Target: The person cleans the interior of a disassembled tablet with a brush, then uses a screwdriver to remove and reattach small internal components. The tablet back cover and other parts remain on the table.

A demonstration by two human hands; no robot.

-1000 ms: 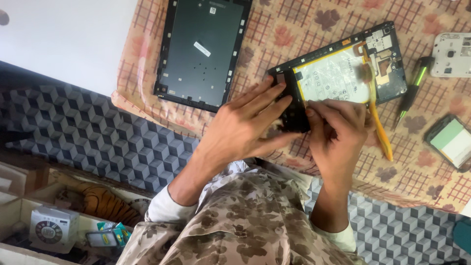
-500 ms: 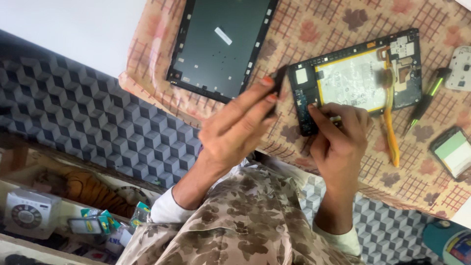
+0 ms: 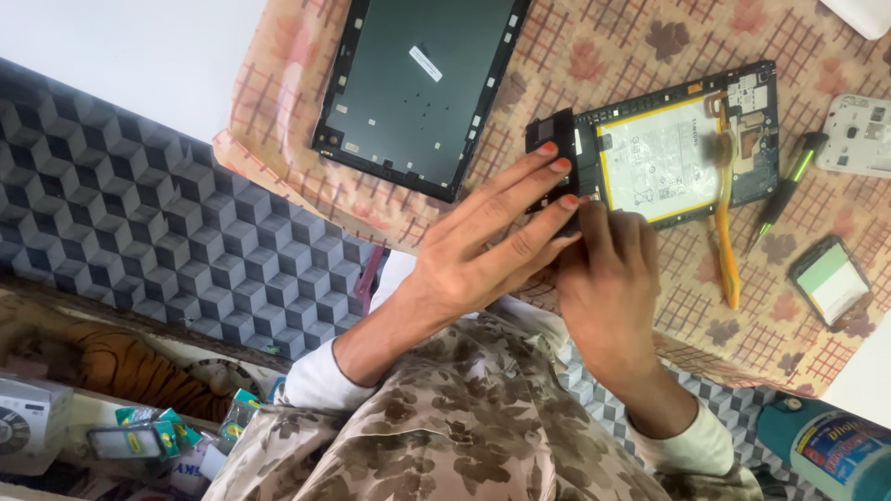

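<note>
Since half a second ago the left hand (image 3: 473, 255) has stretched its fingers flat over the near end of the opened tablet (image 3: 673, 153), steadying it. The right hand (image 3: 608, 278) pinches that same edge, apparently working a part. Its long axis runs left-right, slightly tilted, beside the detached back cover (image 3: 418, 88); an orange pry tool (image 3: 724, 232) lies across its far end.

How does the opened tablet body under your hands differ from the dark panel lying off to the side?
The opened tablet body shows a pale battery and circuit parts; the dark panel is a plain dark surface with a small white sticker. The left hand and right hand touch the body's end, while the panel lies untouched. An orange tool lies across the body; nothing lies on the panel. Both are black-framed rectangles on the checked cloth.
</note>
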